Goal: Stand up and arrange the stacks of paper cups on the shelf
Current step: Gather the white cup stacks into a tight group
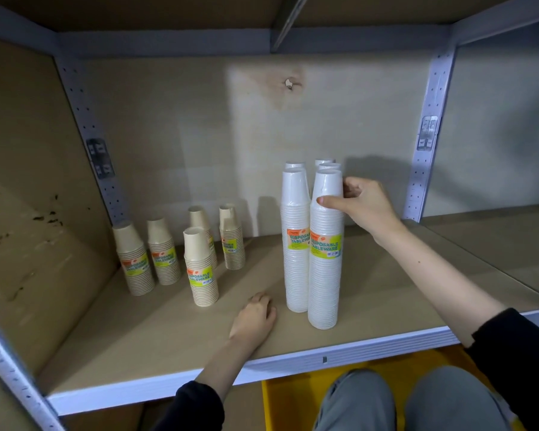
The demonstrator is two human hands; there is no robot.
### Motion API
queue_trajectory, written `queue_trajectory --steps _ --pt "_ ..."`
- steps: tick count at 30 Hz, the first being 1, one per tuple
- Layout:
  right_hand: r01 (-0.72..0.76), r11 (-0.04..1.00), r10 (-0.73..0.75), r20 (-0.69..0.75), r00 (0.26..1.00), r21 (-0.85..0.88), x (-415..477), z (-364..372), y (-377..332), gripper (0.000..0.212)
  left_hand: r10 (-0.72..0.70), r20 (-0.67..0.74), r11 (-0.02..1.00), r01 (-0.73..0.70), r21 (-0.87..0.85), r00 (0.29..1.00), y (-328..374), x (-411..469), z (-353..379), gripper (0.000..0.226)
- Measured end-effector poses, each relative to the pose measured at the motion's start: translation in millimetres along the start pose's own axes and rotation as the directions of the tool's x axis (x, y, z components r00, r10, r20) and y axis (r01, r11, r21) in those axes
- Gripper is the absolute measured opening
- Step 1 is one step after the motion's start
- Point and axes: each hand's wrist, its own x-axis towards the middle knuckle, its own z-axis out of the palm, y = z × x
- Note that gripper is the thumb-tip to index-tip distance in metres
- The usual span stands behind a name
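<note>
Right hand grips front white stack near shelf edge.

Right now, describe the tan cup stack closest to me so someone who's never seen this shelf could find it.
On the shelf, look left of the tall white stacks to the five short tan stacks. The front stack is the one: it alone stands forward of the other four, nearest the shelf's front edge.
</note>
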Motion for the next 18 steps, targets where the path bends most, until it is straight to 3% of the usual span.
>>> queue_trajectory --steps 7,11,18 --pt "0.041 0.998 -0.045 -0.064 0.997 -0.053 13.9 4.7 -10.8 0.053 0.001 -0.003 1.0 -0.001 -0.001 1.0 -0.8 1.3 0.7 0.038" --pt "0.0 0.997 -0.006 -0.071 0.997 -0.082 20.1 3.2 -15.6 0.051 0.004 -0.002 1.0 -0.004 0.005 1.0 -0.6 0.4 0.6 0.039" --pt "-0.036 0.999 0.037 0.056 0.998 -0.022 24.5 -7.2 -20.9 0.045 0.006 -0.003 1.0 -0.006 0.008 1.0 -0.5 0.5 0.4 0.039"
